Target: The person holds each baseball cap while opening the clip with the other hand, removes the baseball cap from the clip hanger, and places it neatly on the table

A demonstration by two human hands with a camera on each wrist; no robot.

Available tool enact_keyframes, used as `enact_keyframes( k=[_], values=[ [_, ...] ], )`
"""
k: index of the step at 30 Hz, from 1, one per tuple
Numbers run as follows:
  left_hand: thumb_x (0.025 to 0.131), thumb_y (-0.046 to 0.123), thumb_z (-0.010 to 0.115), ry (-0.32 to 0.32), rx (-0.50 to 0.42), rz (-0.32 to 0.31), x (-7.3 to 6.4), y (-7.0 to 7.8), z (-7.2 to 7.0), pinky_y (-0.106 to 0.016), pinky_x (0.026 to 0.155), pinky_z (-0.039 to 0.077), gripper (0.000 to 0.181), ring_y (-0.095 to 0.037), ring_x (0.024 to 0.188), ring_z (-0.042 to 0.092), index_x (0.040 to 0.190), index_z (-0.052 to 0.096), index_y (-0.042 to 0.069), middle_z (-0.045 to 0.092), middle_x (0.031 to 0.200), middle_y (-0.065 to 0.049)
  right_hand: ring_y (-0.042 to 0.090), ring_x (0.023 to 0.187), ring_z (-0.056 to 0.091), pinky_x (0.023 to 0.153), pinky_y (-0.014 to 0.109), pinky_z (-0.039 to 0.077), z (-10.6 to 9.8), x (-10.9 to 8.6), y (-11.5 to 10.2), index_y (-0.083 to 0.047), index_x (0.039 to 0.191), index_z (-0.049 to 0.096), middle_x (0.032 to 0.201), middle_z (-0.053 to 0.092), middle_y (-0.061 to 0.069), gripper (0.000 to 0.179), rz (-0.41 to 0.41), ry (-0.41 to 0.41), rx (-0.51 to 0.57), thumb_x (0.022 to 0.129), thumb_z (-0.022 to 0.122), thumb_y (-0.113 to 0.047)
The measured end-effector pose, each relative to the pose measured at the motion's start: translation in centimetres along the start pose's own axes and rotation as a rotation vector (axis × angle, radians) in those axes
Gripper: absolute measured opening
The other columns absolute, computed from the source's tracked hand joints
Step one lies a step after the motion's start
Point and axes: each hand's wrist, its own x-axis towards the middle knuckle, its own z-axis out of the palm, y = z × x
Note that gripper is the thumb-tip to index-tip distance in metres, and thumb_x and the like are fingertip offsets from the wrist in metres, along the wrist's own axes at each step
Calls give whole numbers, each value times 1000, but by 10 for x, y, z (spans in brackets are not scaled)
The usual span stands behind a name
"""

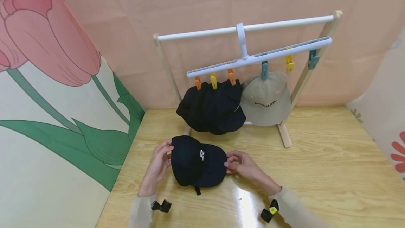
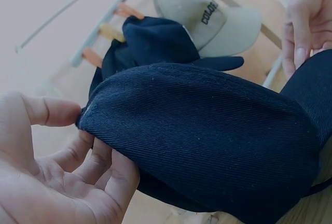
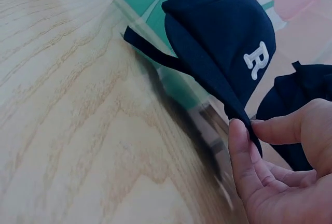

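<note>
A dark navy baseball cap (image 1: 188, 161) with a white letter R on its front is held between both hands, above the wooden table. My left hand (image 1: 160, 161) pinches the crown's edge between thumb and fingers, as the left wrist view shows close up. On the other side, my right hand (image 1: 242, 164) pinches the tip of the brim (image 3: 239, 111) between thumb and fingertips. The cap's strap (image 3: 155, 53) dangles below it. In the head view the brim points right, toward the right hand.
Behind the cap stands a rack with a white bar (image 1: 205, 33). From it hangs a tilted pale blue hanger (image 1: 218, 67) with coloured clips. Dark caps (image 1: 218, 110) and a beige cap (image 1: 265, 99) hang there. The table (image 1: 332, 171) extends to the right.
</note>
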Motion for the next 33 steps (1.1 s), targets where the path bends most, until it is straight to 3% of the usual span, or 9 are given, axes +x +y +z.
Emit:
enact_keyframes(
  k=[16, 33],
  values=[
    [107, 9, 49, 6, -5, -22, 4, -5, -5, -22, 61, 54, 25, -11, 73, 61, 96, 68, 21, 60, 98, 5, 20, 85, 71, 80, 34, 66, 6, 6, 5, 14, 139, 48, 104, 64, 14, 46, 3, 25, -15, 101, 70, -1],
    [106, 9, 51, 54, -6, -25, 9, -5, -10, -23, 59, 53, 22, -12, 71, 61, 95, 67, 18, 59, 97, 4, 20, 83, 71, 78, 34, 66, 13, 14, 0, 15, 139, 48, 102, 64, 16, 46, -6, 41, -59, 101, 69, 1]
  ],
)
